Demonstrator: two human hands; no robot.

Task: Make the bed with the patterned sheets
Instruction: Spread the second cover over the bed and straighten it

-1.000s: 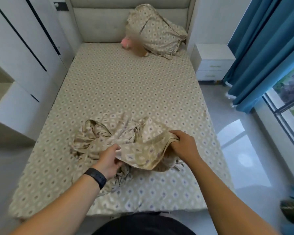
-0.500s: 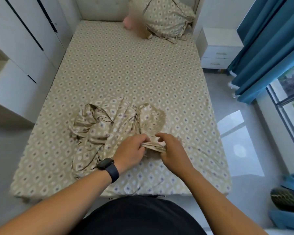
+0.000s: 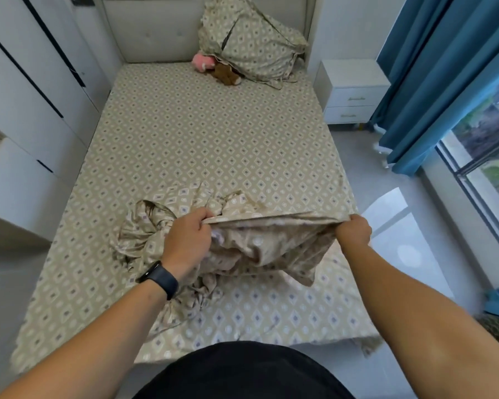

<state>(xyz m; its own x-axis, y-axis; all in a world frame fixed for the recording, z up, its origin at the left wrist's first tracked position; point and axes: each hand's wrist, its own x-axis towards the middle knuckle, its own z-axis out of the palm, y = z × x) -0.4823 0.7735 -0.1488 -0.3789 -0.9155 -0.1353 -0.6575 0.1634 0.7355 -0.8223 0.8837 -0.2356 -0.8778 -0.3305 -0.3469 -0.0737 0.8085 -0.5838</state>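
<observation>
Head view showed the left hand (image 3: 189, 240) and right hand (image 3: 353, 230) each gripping one edge of the crumpled patterned sheet (image 3: 257, 243), stretched taut between them. It lay at the near end of the bed (image 3: 213, 145), over the fitted sheet

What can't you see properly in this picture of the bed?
- Brown toy, head view: partly tucked under the pillow.
- Loose sheet: bunched, so its full shape is hidden; the hands, left hand and right hand, cover its gripped edge.
- Bed's near edge: hidden behind the person's black top.
- Headboard top: cut off by the frame.
</observation>
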